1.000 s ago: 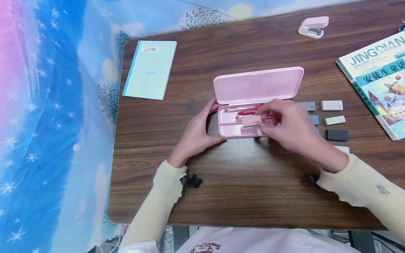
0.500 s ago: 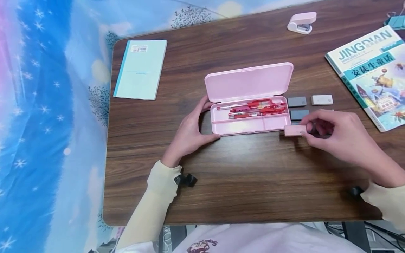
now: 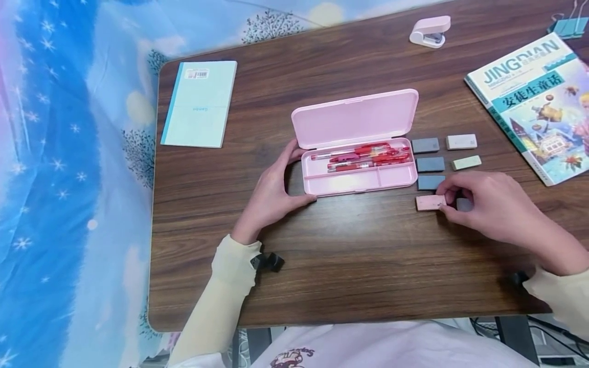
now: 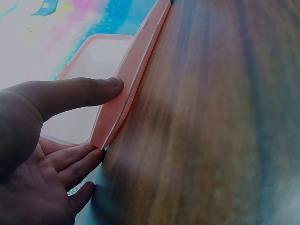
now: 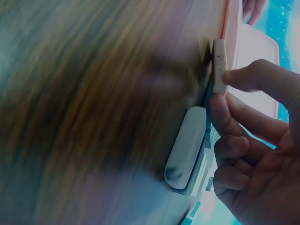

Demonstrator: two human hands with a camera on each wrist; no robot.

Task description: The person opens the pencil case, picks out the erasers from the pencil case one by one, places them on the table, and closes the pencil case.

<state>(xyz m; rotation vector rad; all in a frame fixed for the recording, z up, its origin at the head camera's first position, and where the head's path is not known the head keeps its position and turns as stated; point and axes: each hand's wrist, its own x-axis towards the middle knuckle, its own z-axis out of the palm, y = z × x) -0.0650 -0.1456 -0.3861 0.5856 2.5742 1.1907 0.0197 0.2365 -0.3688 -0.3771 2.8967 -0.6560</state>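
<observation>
The right hand [image 3: 488, 204] pinches a pink eraser [image 3: 430, 202] between thumb and forefinger on the table [image 3: 368, 266]. The left hand [image 3: 271, 191], spread wide, cups the open pencil case [image 3: 359, 179] end with thumb and fingers.

Right hand [image 3: 488, 204] drawn out of the pink pencil case [image 3: 363, 179], pink eraser [image 3: 430, 202] carried along in its grip, now set on the tabletop [image 3: 368, 266] below the grey erasers [image 3: 430, 164], case's front compartment uncovered
</observation>
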